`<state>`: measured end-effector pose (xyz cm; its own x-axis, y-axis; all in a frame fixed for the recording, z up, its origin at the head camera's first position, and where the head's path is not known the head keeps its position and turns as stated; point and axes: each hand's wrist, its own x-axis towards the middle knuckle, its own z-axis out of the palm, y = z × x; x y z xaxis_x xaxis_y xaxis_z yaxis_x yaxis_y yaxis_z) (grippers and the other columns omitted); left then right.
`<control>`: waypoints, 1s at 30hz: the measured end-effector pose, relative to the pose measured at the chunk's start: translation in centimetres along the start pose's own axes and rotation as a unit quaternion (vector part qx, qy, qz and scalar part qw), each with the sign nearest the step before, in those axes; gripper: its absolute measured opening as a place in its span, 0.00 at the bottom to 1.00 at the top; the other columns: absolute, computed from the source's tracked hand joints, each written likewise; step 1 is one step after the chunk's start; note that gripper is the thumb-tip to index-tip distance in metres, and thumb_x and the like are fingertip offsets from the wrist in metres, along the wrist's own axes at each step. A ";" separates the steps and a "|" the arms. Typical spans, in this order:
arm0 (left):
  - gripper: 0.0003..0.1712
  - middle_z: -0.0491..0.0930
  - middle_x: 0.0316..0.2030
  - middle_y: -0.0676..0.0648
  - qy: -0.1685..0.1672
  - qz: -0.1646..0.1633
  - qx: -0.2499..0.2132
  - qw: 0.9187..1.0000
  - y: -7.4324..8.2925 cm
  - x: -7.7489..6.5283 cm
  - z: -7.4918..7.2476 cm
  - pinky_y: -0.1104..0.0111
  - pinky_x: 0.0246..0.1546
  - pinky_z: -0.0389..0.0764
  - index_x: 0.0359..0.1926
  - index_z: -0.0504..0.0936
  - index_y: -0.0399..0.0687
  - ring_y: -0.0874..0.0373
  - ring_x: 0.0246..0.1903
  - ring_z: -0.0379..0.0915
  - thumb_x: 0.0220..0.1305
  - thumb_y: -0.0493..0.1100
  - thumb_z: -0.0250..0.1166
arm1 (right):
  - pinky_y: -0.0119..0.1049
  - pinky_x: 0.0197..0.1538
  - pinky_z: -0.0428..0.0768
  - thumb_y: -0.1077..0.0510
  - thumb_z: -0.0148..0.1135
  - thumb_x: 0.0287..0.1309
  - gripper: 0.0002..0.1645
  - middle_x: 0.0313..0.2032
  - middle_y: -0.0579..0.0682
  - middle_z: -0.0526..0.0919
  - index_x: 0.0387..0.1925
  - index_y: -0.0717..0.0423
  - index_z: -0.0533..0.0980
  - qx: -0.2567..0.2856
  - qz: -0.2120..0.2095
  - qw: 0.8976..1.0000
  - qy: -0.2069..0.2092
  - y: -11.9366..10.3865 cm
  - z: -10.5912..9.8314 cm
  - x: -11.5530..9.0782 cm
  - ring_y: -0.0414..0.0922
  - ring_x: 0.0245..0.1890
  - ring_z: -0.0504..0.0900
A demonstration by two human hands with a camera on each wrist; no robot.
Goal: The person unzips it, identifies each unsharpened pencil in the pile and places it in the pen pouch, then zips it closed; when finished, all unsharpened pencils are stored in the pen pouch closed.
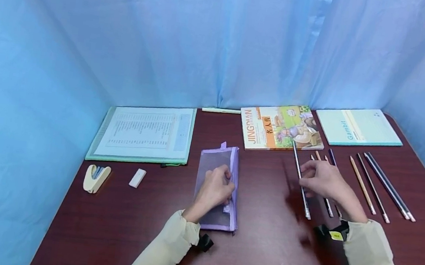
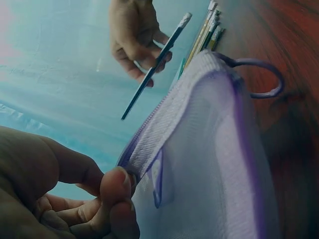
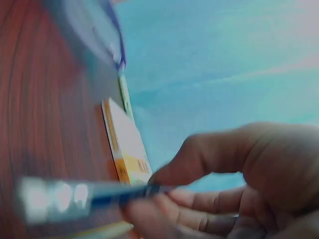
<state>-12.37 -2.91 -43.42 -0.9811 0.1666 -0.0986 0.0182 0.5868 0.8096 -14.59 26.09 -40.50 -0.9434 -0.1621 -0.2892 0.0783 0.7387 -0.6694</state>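
A purple mesh pencil pouch [image 1: 217, 185] lies flat on the dark wooden table [image 1: 261, 253]. My left hand [image 1: 213, 189] rests on it and pinches its zipper edge [image 2: 130, 175] between thumb and finger. My right hand [image 1: 320, 179] holds a dark pencil [image 1: 301, 182] lifted a little above the table, to the right of the pouch. In the left wrist view the same pencil [image 2: 155, 63] is seen in that hand beyond the pouch [image 2: 209, 164]. The right wrist view shows the pencil [image 3: 89, 195], blurred, gripped in curled fingers.
Several more pencils [image 1: 377, 188] lie in a row at the right. At the back are a picture book [image 1: 280, 127], a teal notebook [image 1: 358, 127] and a printed sheet folder [image 1: 144, 133]. A white eraser [image 1: 137, 178] and stapler [image 1: 96, 178] sit at left.
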 end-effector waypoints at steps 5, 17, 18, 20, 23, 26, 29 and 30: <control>0.06 0.81 0.12 0.45 0.006 -0.001 -0.001 1.000 0.1 0.0 0.1 0.73 0.09 0.67 0.35 0.75 0.39 0.68 0.04 0.67 0.55 0.29 0.58 | 0.39 0.34 0.88 0.68 0.54 0.59 0.26 0.31 0.48 0.81 0.57 0.80 0.63 0.210 -0.013 0.975 -0.072 -0.1 1.9 1.0 0.38 0.30 0.84; 0.06 0.82 0.13 0.45 0.009 -0.005 -0.004 1.000 0.0 0.2 0.2 0.73 0.10 0.69 0.36 0.75 0.39 0.68 0.05 0.68 0.56 0.30 0.58 | 0.38 0.37 0.87 0.68 0.48 0.64 0.20 0.33 0.46 0.85 0.55 0.75 0.64 0.397 -0.026 0.903 -0.160 -0.8 6.7 3.2 0.41 0.33 0.87; 0.06 0.82 0.13 0.45 0.009 -0.004 -0.003 1.000 0.0 0.2 0.2 0.73 0.10 0.69 0.36 0.75 0.40 0.69 0.05 0.67 0.56 0.30 0.58 | 0.37 0.37 0.87 0.68 0.47 0.65 0.20 0.33 0.46 0.85 0.56 0.75 0.64 0.403 -0.026 0.900 -0.164 -1.0 7.1 3.4 0.41 0.33 0.87; 0.06 0.82 0.13 0.46 0.009 -0.004 -0.005 1.000 0.0 0.2 0.2 0.73 0.10 0.69 0.35 0.75 0.40 0.68 0.05 0.68 0.56 0.30 0.58 | 0.37 0.37 0.87 0.68 0.47 0.66 0.20 0.33 0.46 0.85 0.57 0.75 0.65 0.413 -0.027 0.894 -0.170 -1.3 7.8 3.6 0.41 0.33 0.87; 0.06 0.82 0.12 0.46 0.008 -0.006 -0.009 1.000 0.0 0.2 0.2 0.73 0.10 0.69 0.36 0.75 0.40 0.68 0.05 0.68 0.56 0.30 0.58 | 0.36 0.37 0.87 0.68 0.48 0.66 0.19 0.33 0.46 0.85 0.56 0.74 0.65 0.421 -0.025 0.889 -0.177 -1.8 8.6 3.8 0.41 0.33 0.87; 0.06 0.82 0.13 0.46 0.007 -0.007 -0.010 1.000 0.1 0.2 0.1 0.73 0.10 0.69 0.36 0.75 0.40 0.67 0.05 0.69 0.56 0.30 0.58 | 0.36 0.37 0.87 0.68 0.49 0.66 0.20 0.33 0.46 0.85 0.57 0.75 0.64 0.422 -0.019 0.888 -0.184 -2.5 9.2 3.9 0.41 0.33 0.87; 0.06 0.82 0.13 0.45 0.006 -0.010 -0.012 1.000 0.1 0.2 0.0 0.73 0.10 0.69 0.37 0.76 0.39 0.67 0.06 0.70 0.57 0.30 0.58 | 0.35 0.37 0.87 0.68 0.51 0.65 0.25 0.32 0.46 0.85 0.60 0.78 0.61 0.416 -0.020 0.888 -0.195 -3.0 9.9 4.1 0.41 0.34 0.87; 0.06 0.82 0.13 0.45 0.005 -0.011 -0.014 1.000 0.1 0.2 0.0 0.73 0.10 0.69 0.37 0.76 0.39 0.67 0.06 0.70 0.57 0.31 0.58 | 0.35 0.37 0.87 0.69 0.51 0.65 0.26 0.32 0.45 0.86 0.61 0.79 0.61 0.414 -0.020 0.888 -0.197 -3.1 10.2 4.2 0.41 0.34 0.87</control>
<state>-12.53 -2.81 -43.33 -0.9830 0.1457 -0.1120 -0.0094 0.5687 0.8225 -15.54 16.45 -46.58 -0.7775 -0.5147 -0.3614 0.4109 0.0192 -0.9115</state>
